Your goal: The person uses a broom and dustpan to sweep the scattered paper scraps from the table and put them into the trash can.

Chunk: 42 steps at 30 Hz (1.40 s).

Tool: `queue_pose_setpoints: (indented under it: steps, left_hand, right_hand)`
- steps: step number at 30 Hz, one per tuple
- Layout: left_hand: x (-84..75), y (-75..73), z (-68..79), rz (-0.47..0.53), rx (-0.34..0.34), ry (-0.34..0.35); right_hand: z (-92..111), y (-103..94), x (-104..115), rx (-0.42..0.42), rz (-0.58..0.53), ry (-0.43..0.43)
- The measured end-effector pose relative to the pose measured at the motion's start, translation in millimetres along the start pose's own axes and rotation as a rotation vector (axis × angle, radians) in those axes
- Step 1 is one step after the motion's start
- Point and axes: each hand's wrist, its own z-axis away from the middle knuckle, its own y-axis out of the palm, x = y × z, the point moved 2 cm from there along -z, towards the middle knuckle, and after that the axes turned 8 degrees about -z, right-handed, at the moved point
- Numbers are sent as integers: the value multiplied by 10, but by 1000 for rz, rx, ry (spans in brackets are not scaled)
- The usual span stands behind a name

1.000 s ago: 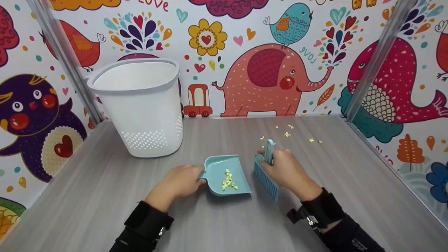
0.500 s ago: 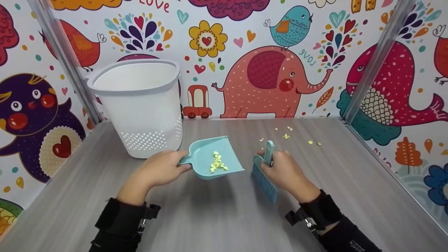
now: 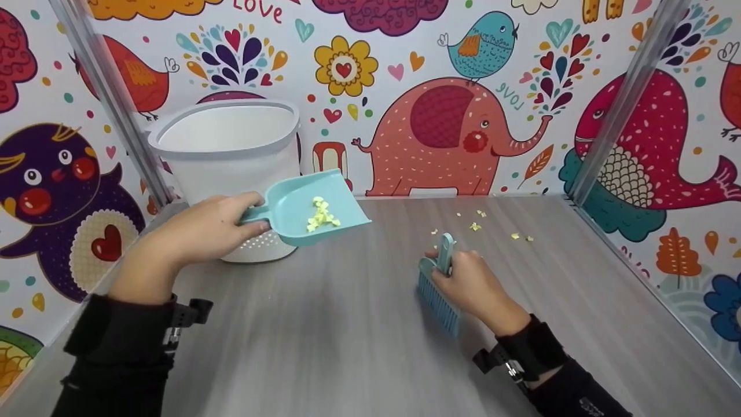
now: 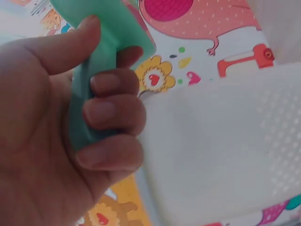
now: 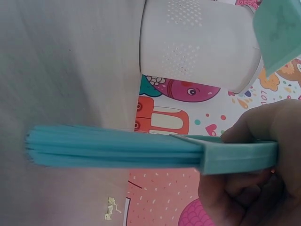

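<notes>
The dustpan (image 3: 294,212), carrying yellow scraps (image 3: 320,216), is held above the tabletop (image 3: 324,341) in front of the white wastebasket (image 3: 228,172), its handle grasped by the left hand's (image 3: 202,231) fingers; the hand brush (image 3: 438,298) is gripped in the right hand's (image 3: 473,285) fingers.

In the head view the dustpan (image 3: 292,213) and left hand (image 3: 211,229) block a chunk of the white bin (image 3: 226,168) — plenty of its holes included — and its inside bottom is hidden. 2 black sleeves (image 3: 113,370) run off the lower edge. Left wrist cam chops the dustpan off up top and looks kinda blurry. Right wrist cam crops the dustpan and right hand (image 3: 472,281). Yellow bits (image 3: 320,216) are too small to identify.
</notes>
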Motion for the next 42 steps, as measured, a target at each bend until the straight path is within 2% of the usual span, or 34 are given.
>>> queue_pose_setpoints:
  steps: [5,10,15,20,25,32,42]
  left_hand:
    - [148,-356,47,-41,-10,-57]
    - [371,-689,103,-73,-35,-120]
    - [644,-914,124,-106,-66,-180]
    - [900,-1037,91,-161,-52,-239]
    - [1028,-1158,44,-213,-3,-309]
    - [1033,-1258,59,-298,-40,-372]
    - [939,-1285,19,-420,-123,-462]
  right_hand:
    - [-1,-3,3,0,-5,-3]
    - [-2,7,6,3,-6,-17]
    - [3,22,0,-3,-8,-13]
    - [15,35,1,-4,5,-25]
    - [16,34,15,-3,2,-16]
    - [8,56,40,0,0,2]
    - [4,38,23,6,-5,2]
